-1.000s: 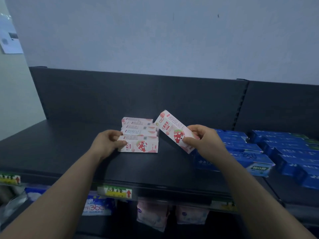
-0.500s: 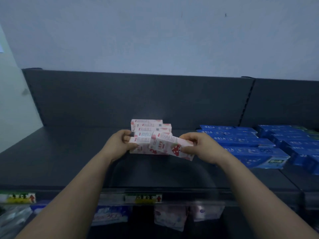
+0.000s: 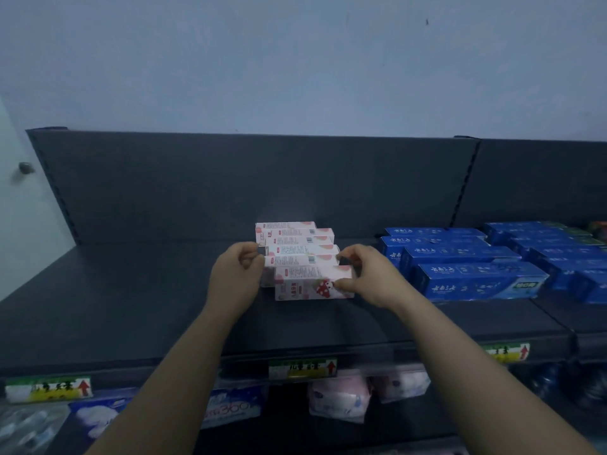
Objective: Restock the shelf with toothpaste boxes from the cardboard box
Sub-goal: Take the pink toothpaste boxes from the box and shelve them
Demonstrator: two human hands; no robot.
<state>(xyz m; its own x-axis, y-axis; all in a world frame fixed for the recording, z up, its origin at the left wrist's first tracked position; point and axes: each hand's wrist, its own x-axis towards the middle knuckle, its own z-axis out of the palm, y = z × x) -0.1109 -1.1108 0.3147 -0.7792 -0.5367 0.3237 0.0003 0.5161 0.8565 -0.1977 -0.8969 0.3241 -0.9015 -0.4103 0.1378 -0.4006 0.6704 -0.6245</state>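
Several pink-and-white toothpaste boxes [image 3: 297, 244] lie in a row running front to back on the dark shelf [image 3: 131, 300]. The front pink box [image 3: 308, 285], with a strawberry picture, lies flat at the near end of the row. My right hand [image 3: 371, 277] pinches its right end between thumb and fingers. My left hand [image 3: 236, 277] is curled against the left ends of the front boxes; its fingertips hold the box behind the front one. The cardboard box is out of view.
Rows of blue toothpaste boxes [image 3: 473, 274] fill the shelf to the right, close to my right hand. The shelf's left part is bare. Price labels [image 3: 302, 367] line the front rail. Pink and blue packs [image 3: 338, 397] hang on the level below.
My right hand brought the tilted strawberry box down and laid it flat at the front of the pink row. My left hand stayed at the row's left ends.
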